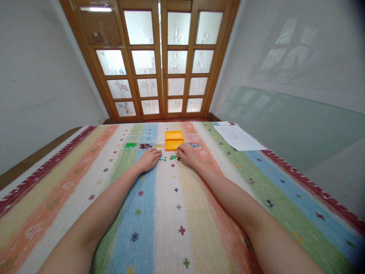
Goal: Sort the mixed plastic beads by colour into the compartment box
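My left hand (149,159) rests on the striped cloth with its fingers together, just in front of a clear tray holding yellow pieces (159,147); anything under the fingers is hidden. My right hand (186,153) has its thumb and fingers drawn together at the front right corner of an open orange box (174,136). Small pale pieces lie in that box. Whatever those fingertips hold is too small to make out. Between the hands lie loose green pieces (173,157) and a few bluish ones. Green pieces (130,145), dark red pieces (145,146) and blue pieces (195,145) sit in clear trays.
A striped, patterned tablecloth (167,228) covers the table. Printed white paper (238,137) lies at the far right. Beyond the far edge stand wooden doors (162,45) with glass panes. A pale glass sheet (285,125) leans along the right wall.
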Demonstrator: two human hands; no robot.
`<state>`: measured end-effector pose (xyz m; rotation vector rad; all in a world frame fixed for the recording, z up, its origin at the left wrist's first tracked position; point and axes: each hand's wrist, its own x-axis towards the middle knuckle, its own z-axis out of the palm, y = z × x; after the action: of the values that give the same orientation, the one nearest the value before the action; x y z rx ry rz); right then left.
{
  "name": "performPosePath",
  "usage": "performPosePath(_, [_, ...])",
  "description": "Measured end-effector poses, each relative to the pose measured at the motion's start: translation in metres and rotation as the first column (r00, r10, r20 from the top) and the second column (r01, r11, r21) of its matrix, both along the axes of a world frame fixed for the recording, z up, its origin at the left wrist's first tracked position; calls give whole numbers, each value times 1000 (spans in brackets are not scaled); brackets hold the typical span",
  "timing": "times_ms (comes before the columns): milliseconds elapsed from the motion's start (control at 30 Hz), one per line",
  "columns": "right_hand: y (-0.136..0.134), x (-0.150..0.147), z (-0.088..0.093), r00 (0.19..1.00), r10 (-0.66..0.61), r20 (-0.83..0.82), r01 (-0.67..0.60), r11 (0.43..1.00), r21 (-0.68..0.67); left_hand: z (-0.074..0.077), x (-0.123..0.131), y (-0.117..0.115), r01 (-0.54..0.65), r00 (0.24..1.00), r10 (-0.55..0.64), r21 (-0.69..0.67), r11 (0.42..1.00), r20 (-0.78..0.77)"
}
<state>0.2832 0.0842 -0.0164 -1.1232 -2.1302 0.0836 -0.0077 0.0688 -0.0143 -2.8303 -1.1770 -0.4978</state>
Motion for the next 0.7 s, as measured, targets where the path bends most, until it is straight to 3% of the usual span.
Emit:
performPosePath(333, [0, 0, 2, 1000, -17, 24, 17, 1000, -16, -1, 1, -2, 12, 999, -11, -11, 1000, 39])
performPosePath(500, [0, 1, 0, 1000, -7, 18, 7, 1000, 2, -2, 2, -2, -20, 988, 16, 24, 1000, 153])
performPosePath(600, [1, 1, -2, 1000, 2, 13, -3, 1000, 6, 1, -1, 1, -106, 955, 84, 66, 992, 285])
performPosePath(700, [2, 2, -3, 1000, 9, 4, -9, 1000, -1, 4, -11, 8, -270, 878, 212, 78, 960, 428])
